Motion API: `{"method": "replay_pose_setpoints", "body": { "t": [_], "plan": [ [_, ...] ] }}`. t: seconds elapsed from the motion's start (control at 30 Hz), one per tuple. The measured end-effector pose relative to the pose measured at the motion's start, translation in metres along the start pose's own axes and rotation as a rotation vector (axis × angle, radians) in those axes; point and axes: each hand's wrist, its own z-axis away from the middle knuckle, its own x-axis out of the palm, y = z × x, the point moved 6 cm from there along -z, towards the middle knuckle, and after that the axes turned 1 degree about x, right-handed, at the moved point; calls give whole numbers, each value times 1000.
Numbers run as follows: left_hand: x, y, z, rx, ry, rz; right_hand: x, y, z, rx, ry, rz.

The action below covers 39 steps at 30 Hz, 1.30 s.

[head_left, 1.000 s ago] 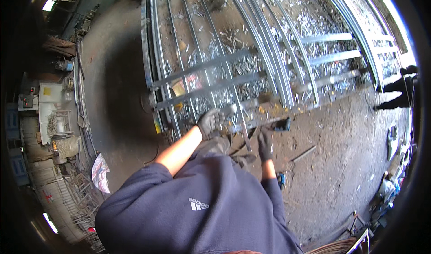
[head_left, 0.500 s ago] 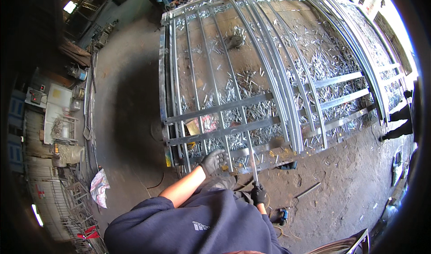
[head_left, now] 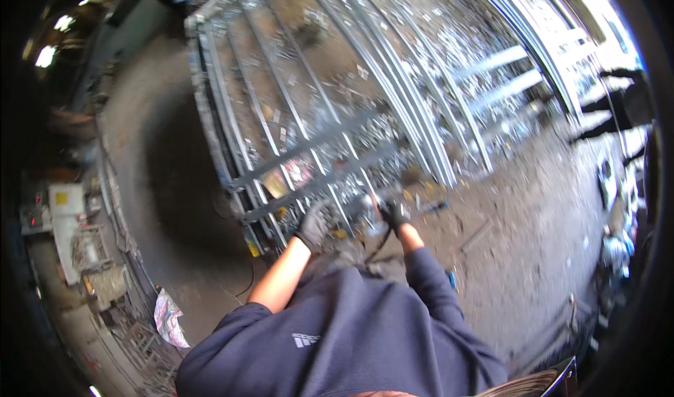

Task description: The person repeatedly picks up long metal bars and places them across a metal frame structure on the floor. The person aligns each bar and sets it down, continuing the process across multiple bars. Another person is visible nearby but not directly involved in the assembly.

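Observation:
My left hand, in a dark grey glove, is at the near edge of a large metal frame, beside the near end of a thin bar. Its fingers look apart, with nothing seen in them. My right hand, in a black glove, is closed around the near end of a long metal bar that lies over the frame's crosspieces. That end looks reddish, and blur hides its exact shape. Under the bars lie many small shiny metal offcuts.
More long bars lie side by side across the frame. A person in dark clothes stands at the far right. To the left are a pale machine table and a crumpled whitish sack. A loose rod lies on the floor.
My right hand has moved forward, away from my body, still at the bar's near end. My left hand has shifted slightly forward. The whole view has turned, so the frame sits further left and higher.

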Motion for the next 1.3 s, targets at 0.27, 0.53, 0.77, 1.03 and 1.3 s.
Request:
{"method": "replay_pose_setpoints", "body": {
  "t": [0.27, 0.53, 0.77, 1.03, 1.3],
  "plan": [
    [-23, 8, 34, 92, 95, 77, -161, -92, -75, -178, 449, 827],
    [-45, -14, 69, 154, 160, 124, -241, -53, -113, -112, 461, 1009],
    [7, -77, 60, 115, 66, 6, -175, 28, 41, -459, 432, 573],
    [114, -255, 1, -39, -111, -172, -183, 285, 422, 372, 27, 151],
    [171, -353, -50, 51, -154, 21, -189, 412, 642, 639, -214, -341]
  ]
}}
